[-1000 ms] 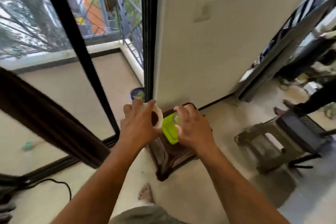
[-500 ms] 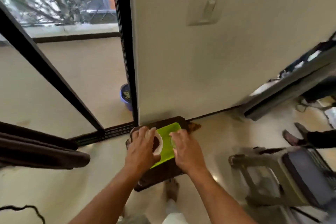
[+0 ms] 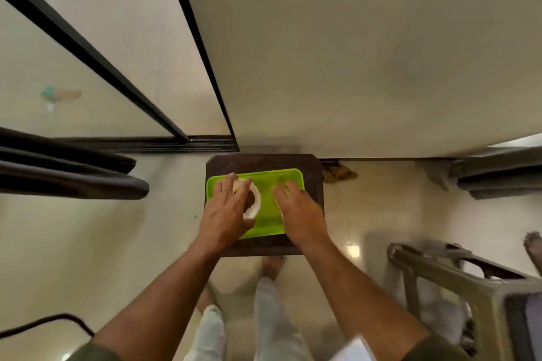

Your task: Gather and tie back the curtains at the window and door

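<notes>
Gripping a white ring [image 3: 254,204] — left hand [image 3: 225,214] is curling round it over the green tray [image 3: 268,221]. Right hand [image 3: 299,214] is resting flat on the tray — fingers straight, holding nothing. Tray is sitting on the dark stool [image 3: 313,170].

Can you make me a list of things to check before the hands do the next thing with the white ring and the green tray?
1. Left hand grips the round white roll with a dark hole: ok.
2. Right hand rests on the bright green rectangular plastic tray: ok; whether it holds anything, cannot tell.
3. Tray sits fully on the dark brown square stool top: ok.
4. Dark brown gathered curtain tied back: cannot tell, no tie shows.
5. Floor by the feet free of the black cable: ok, it lies off to the left.
</notes>
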